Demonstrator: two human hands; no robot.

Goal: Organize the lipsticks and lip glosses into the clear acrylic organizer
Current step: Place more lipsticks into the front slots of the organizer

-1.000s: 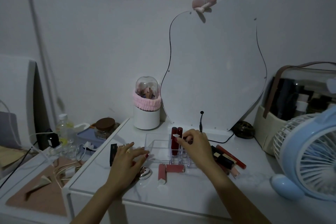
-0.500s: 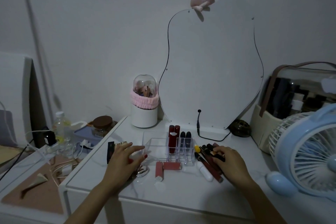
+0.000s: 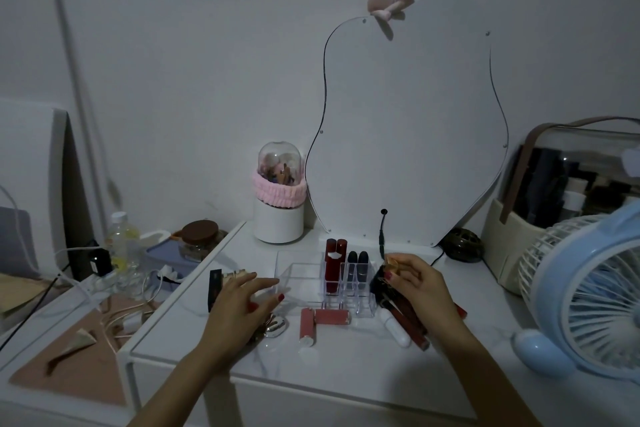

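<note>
The organizer (image 3: 298, 274) is showing as clear, glossy acrylic, and a smooth, faintly veined white finish is being shown by the tabletop (image 3: 346, 357). Fluffy pink cloth is being seen on the band (image 3: 278, 189) around a clear glossy dome (image 3: 280, 159), while smooth pale-blue plastic is being displayed by the fan (image 3: 588, 291)

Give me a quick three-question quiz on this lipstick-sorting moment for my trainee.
1. True or false: the clear acrylic organizer already holds upright lipsticks.
2. Which hand grips a black and gold tube? A) left hand B) right hand
3. Fill in: two pinkish-red tubes lie flat on the table in ____ of the organizer.

Key: 1 true; 2 B; 3 front.
</note>
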